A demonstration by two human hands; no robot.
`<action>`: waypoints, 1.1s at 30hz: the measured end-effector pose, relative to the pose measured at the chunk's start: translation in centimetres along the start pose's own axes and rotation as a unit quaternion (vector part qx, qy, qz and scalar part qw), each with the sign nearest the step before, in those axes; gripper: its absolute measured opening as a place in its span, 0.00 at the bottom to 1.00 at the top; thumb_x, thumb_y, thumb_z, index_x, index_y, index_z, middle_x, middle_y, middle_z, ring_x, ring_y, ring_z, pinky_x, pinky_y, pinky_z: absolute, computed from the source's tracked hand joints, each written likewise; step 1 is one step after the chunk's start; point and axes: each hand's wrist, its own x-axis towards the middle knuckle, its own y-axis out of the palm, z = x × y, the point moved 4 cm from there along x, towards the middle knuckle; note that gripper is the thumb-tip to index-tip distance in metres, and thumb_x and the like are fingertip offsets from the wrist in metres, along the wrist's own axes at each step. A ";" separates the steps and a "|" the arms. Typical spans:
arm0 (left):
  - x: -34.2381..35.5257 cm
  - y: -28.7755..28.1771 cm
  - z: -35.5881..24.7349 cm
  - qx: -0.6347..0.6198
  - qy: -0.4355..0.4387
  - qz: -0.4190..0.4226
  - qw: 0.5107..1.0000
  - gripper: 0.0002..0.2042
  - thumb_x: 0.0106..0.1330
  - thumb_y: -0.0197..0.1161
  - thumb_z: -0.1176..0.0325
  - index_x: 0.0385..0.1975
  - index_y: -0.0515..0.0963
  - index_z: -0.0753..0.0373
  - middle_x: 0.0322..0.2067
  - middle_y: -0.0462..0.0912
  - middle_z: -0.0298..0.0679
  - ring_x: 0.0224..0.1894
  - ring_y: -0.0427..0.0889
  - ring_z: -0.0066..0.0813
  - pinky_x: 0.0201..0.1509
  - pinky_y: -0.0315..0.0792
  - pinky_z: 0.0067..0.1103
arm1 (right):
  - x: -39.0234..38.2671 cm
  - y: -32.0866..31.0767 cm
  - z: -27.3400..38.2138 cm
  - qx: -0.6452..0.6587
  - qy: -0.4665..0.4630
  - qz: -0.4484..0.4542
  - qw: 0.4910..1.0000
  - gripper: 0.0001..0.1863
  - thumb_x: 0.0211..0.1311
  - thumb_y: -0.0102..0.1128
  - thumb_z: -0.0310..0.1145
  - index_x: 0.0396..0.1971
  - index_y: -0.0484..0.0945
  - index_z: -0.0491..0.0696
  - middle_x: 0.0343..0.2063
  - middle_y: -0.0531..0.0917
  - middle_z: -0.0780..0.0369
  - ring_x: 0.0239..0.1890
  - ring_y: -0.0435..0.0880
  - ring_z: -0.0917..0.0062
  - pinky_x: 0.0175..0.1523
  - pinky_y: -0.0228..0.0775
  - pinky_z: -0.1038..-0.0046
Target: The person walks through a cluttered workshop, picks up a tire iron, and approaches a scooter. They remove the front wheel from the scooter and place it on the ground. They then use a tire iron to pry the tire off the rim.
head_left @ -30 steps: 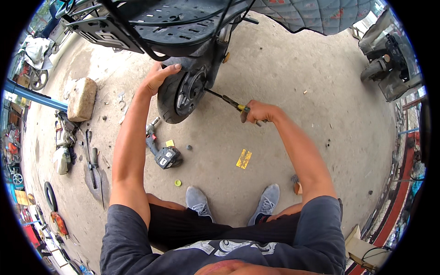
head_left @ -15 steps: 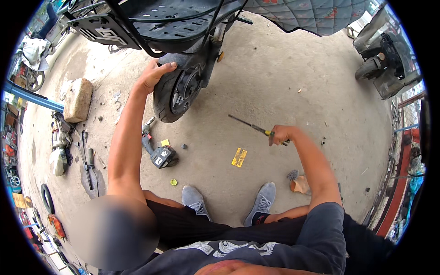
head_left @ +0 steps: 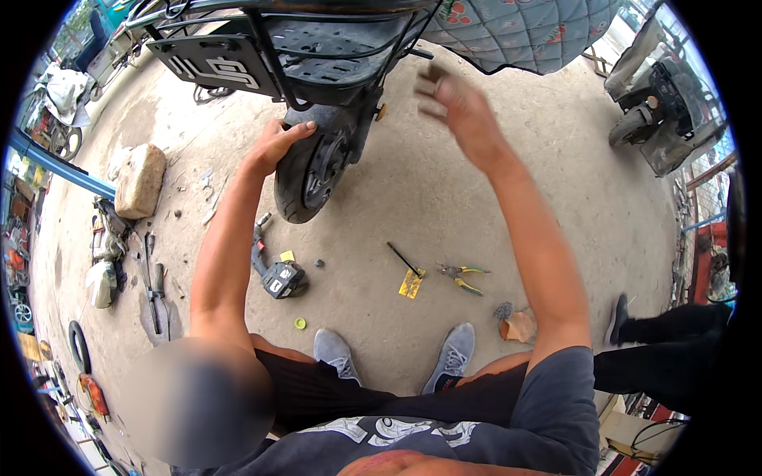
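The left hand (head_left: 278, 148) clasps the upper side of a black rubber-tyred wheel with a dark hub (head_left: 311, 170), its grip closed over the tyre, thumb lying across near the dark mudguard; its fingertips are hidden. This wheel stands left of centre toward the far edge of the pale grey concrete floor (head_left: 508, 214), below a black metal front basket with perforated base (head_left: 337, 59). The right hand (head_left: 454, 101), blurred, holds nothing; its grip is wide, fingers spread in the air, near a grey-blue quilted cover with red patterning (head_left: 524, 36). Nearer the floor's close edge, pliers with yellow-and-green handles (head_left: 463, 278) lie with handles parted. Just left of them, a thin dark rod (head_left: 403, 257) rests with one end on a flat yellow rectangle (head_left: 409, 285). A black cordless power tool (head_left: 283, 279) lies beside the left forearm, with a small lime-yellow round cap (head_left: 300, 323) closer to the person's grey shoes (head_left: 337, 353). Toward the floor's left edge sits a rough tan block (head_left: 140, 182); toward the right edge, another person's dark-trousered leg (head_left: 675, 324).
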 end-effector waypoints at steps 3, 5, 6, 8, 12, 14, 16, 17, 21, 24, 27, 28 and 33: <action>-0.3 0.3 0.0 0.031 0.000 -0.012 0.999 0.37 0.53 0.73 0.45 0.48 0.78 0.76 0.41 0.84 0.50 0.40 0.85 0.32 0.47 0.77 0.25 | 1.5 4.3 9.6 -0.066 -0.174 -0.035 0.982 0.50 0.50 0.66 0.69 0.55 0.68 0.36 0.53 0.77 0.51 0.60 0.74 0.67 0.61 0.69 0.69; -0.9 1.1 -0.7 0.027 -0.014 -0.008 1.000 0.38 0.53 0.72 0.43 0.48 0.78 0.77 0.41 0.84 0.51 0.41 0.85 0.33 0.47 0.77 0.26 | 2.0 5.4 10.3 -0.166 -0.226 -0.033 0.959 0.49 0.51 0.68 0.66 0.54 0.67 0.35 0.51 0.77 0.50 0.57 0.76 0.65 0.59 0.70 0.69; -0.9 1.2 -0.5 0.027 -0.022 -0.006 0.999 0.38 0.53 0.72 0.43 0.49 0.78 0.77 0.42 0.84 0.51 0.42 0.85 0.33 0.47 0.77 0.26 | 2.3 5.8 9.7 -0.211 -0.241 -0.032 0.947 0.48 0.51 0.68 0.65 0.53 0.67 0.34 0.50 0.78 0.50 0.56 0.77 0.64 0.58 0.70 0.68; -0.9 1.3 -0.3 0.029 -0.038 -0.005 0.999 0.39 0.52 0.73 0.42 0.50 0.77 0.77 0.43 0.84 0.52 0.44 0.84 0.34 0.48 0.77 0.27 | 2.3 6.4 8.6 -0.276 -0.248 -0.032 0.928 0.47 0.52 0.69 0.63 0.52 0.66 0.34 0.47 0.79 0.49 0.53 0.79 0.62 0.57 0.71 0.68; -1.3 1.3 -0.4 0.098 -0.034 -0.025 0.994 0.39 0.54 0.72 0.42 0.53 0.76 0.74 0.46 0.83 0.50 0.47 0.82 0.35 0.53 0.75 0.28 | 2.9 6.6 7.7 -0.330 -0.235 -0.061 0.912 0.44 0.52 0.72 0.58 0.50 0.65 0.32 0.43 0.80 0.47 0.48 0.82 0.59 0.53 0.74 0.67; -1.6 1.6 -0.4 0.101 -0.008 0.009 0.995 0.36 0.56 0.74 0.46 0.55 0.74 0.71 0.49 0.82 0.44 0.49 0.80 0.31 0.56 0.72 0.26 | 3.4 6.6 7.6 -0.316 -0.200 -0.086 0.923 0.43 0.53 0.73 0.55 0.49 0.64 0.31 0.41 0.81 0.46 0.46 0.84 0.57 0.52 0.75 0.67; -2.4 2.3 -0.4 0.157 -0.007 -0.002 0.988 0.39 0.50 0.78 0.50 0.57 0.73 0.71 0.50 0.82 0.45 0.51 0.80 0.34 0.59 0.71 0.27 | 3.1 6.8 7.2 -0.297 -0.154 -0.103 0.937 0.35 0.58 0.69 0.50 0.44 0.65 0.32 0.35 0.81 0.46 0.41 0.84 0.54 0.48 0.75 0.64; -2.9 3.0 -1.5 0.180 0.000 -0.008 0.984 0.41 0.47 0.81 0.52 0.58 0.72 0.71 0.50 0.81 0.46 0.52 0.80 0.36 0.60 0.71 0.28 | 3.1 6.9 7.5 -0.292 -0.134 -0.110 0.940 0.31 0.60 0.67 0.47 0.42 0.65 0.33 0.31 0.81 0.46 0.39 0.84 0.53 0.46 0.76 0.62; -4.2 4.6 -4.4 0.150 -0.051 -0.009 0.987 0.37 0.41 0.79 0.66 0.55 0.74 0.72 0.47 0.83 0.46 0.47 0.83 0.36 0.59 0.73 0.28 | 3.5 6.9 7.6 -0.312 -0.132 -0.133 0.931 0.23 0.62 0.61 0.39 0.38 0.65 0.34 0.28 0.81 0.45 0.37 0.84 0.48 0.43 0.76 0.59; -4.5 4.2 -3.9 0.156 -0.064 0.045 0.985 0.35 0.41 0.77 0.68 0.54 0.75 0.71 0.47 0.83 0.45 0.48 0.81 0.35 0.59 0.72 0.28 | 3.7 7.1 7.3 -0.312 -0.145 -0.131 0.930 0.20 0.61 0.59 0.36 0.38 0.65 0.33 0.27 0.81 0.43 0.37 0.84 0.46 0.44 0.76 0.58; -5.0 3.2 -2.0 0.130 -0.042 0.029 0.990 0.32 0.41 0.76 0.68 0.51 0.77 0.70 0.44 0.84 0.44 0.46 0.81 0.34 0.58 0.72 0.28 | 3.9 7.3 7.3 -0.309 -0.156 -0.132 0.929 0.18 0.60 0.56 0.34 0.37 0.65 0.33 0.27 0.81 0.41 0.36 0.83 0.45 0.44 0.76 0.57; -5.0 3.0 -1.4 0.138 -0.040 0.018 0.989 0.32 0.41 0.75 0.69 0.51 0.77 0.70 0.44 0.84 0.43 0.45 0.81 0.34 0.58 0.71 0.27 | 3.9 7.3 7.4 -0.307 -0.157 -0.134 0.929 0.18 0.60 0.56 0.34 0.37 0.65 0.33 0.27 0.81 0.41 0.36 0.83 0.45 0.44 0.76 0.56; -5.2 3.0 -1.3 0.136 -0.047 0.020 0.989 0.32 0.41 0.75 0.69 0.52 0.76 0.69 0.44 0.83 0.42 0.45 0.81 0.33 0.58 0.71 0.27 | 4.2 7.7 7.5 -0.302 -0.147 -0.142 0.931 0.17 0.60 0.54 0.33 0.37 0.65 0.32 0.27 0.81 0.40 0.36 0.83 0.45 0.44 0.77 0.55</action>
